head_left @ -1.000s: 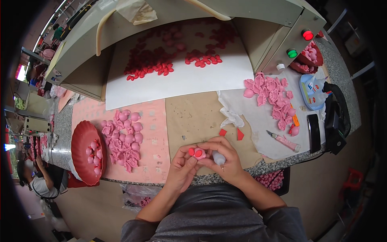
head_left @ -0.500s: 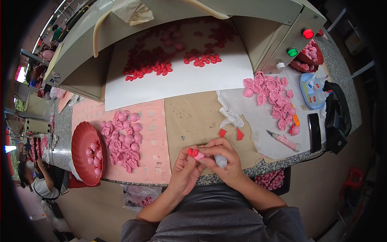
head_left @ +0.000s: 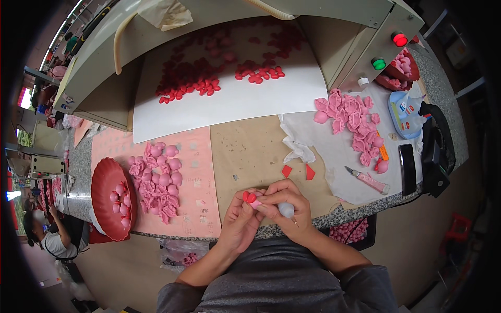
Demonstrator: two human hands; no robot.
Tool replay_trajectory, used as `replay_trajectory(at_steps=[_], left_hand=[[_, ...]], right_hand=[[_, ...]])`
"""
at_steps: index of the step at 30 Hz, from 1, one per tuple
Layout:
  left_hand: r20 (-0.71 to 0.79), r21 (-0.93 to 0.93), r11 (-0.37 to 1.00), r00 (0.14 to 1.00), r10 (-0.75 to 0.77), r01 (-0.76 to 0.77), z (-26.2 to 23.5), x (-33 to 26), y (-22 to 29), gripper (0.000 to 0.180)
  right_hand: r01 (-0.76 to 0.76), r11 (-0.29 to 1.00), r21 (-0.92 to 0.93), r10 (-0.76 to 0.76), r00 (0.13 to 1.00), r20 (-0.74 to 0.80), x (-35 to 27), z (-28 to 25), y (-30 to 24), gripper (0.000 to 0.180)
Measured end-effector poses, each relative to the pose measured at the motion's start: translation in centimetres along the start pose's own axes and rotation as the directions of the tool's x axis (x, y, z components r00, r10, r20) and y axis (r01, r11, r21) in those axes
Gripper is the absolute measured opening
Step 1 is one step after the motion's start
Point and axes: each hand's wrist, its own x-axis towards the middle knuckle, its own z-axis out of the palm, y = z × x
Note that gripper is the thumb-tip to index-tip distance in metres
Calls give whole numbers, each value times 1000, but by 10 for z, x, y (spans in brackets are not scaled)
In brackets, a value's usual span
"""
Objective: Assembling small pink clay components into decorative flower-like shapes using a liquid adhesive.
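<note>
Close to the table's front edge, my left hand (head_left: 239,223) is closed on a small pink piece with two rounded red parts (head_left: 249,197). My right hand (head_left: 292,202) has its thumb and fingertips at the same piece. Tucked in that right hand is a small translucent white squeeze bottle (head_left: 285,209), its thin needle-like tip pointing down toward my body. My fingers hide much of the pink piece. Just beyond my hands, two red scraps (head_left: 287,171) lie on the brown paper (head_left: 245,148).
Pink ruffled and round pieces (head_left: 159,180) lie left, beside a red scalloped bowl (head_left: 113,221). More pink pieces (head_left: 355,122), a tube (head_left: 368,180) and a phone (head_left: 407,169) lie right. A boxy machine (head_left: 349,57) stands over red pieces (head_left: 190,86). Someone (head_left: 57,237) works far left.
The whole view has shifted very slightly. Both hands keep nearly the same grip and place, with the pink and red piece between them.
</note>
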Motion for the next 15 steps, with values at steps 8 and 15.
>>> replay_trajectory(at_steps=[8, 15], left_hand=[[-8, -1, 1000, 1000, 12, -12, 0, 1, -1, 24], [-28, -9, 1000, 999, 20, -20, 3, -1, -1, 25]], right_hand=[[-29, 1000, -11, 28, 1000, -7, 1, 0, -1, 14], [-21, 1000, 3, 21, 1000, -12, 1, 1, -1, 13]])
